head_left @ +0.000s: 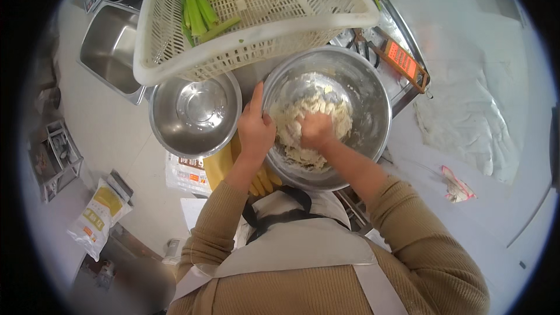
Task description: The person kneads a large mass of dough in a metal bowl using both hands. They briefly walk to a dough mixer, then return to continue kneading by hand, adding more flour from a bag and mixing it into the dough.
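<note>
My right hand [318, 130] is pressed, fingers curled in, into a rough, pale mass of dough [302, 148] in a large steel mixing bowl [372, 109]. Its fingertips are hidden in the dough. With my left hand [257, 129] I hold the bowl's left rim, the forefinger pointing up along the outside. Floury smears cling to the inner wall of the bowl. To the left, near my left wrist, stands a second steel bowl [197, 111] with only small specks or drops in it.
A white plastic basket [258, 48] with green stalks [199, 8] stands beyond the bowls. An orange grater [402, 60] and scissors [363, 46] lie at the right. A steel pan [109, 48] is at the left. Yellow rubber gloves [218, 166] hang below the bowls.
</note>
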Available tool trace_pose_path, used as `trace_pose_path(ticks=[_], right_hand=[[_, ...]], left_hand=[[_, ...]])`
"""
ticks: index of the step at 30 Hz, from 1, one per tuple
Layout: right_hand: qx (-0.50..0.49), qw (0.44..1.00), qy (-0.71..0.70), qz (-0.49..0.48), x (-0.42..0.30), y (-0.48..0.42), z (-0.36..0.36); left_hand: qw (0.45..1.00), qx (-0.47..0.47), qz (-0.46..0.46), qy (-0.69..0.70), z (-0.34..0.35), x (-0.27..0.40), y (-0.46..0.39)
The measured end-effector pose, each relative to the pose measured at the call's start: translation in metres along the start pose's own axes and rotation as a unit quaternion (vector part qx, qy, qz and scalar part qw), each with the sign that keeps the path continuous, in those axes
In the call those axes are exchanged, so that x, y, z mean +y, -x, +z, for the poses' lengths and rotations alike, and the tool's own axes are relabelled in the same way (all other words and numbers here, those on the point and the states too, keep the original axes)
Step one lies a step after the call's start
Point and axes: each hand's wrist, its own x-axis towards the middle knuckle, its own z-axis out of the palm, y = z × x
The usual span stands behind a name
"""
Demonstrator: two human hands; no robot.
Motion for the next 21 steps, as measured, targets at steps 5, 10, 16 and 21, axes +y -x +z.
trace_pose_path(ticks=[5,10,16,21], right_hand=[[-0.029,0.993,0.006,0.112,0.007,-0.048,-0.028],[-0.049,0.980,-0.004,0.192,0.023,-0.080,-0.026],[-0.180,0.934,-0.254,0.175,0.030,-0.060,-0.083],[-0.206,0.938,-0.255,0.109,0.028,-0.037,-0.113]], left_hand=[[0.999,0.000,0.008,-0.031,-0.002,0.000,-0.002],[0.997,-0.041,-0.044,-0.044,-0.005,0.006,-0.012],[0.998,0.010,0.002,-0.065,0.000,0.000,-0.011],[0.996,0.006,-0.033,-0.079,-0.004,0.001,-0.011]])
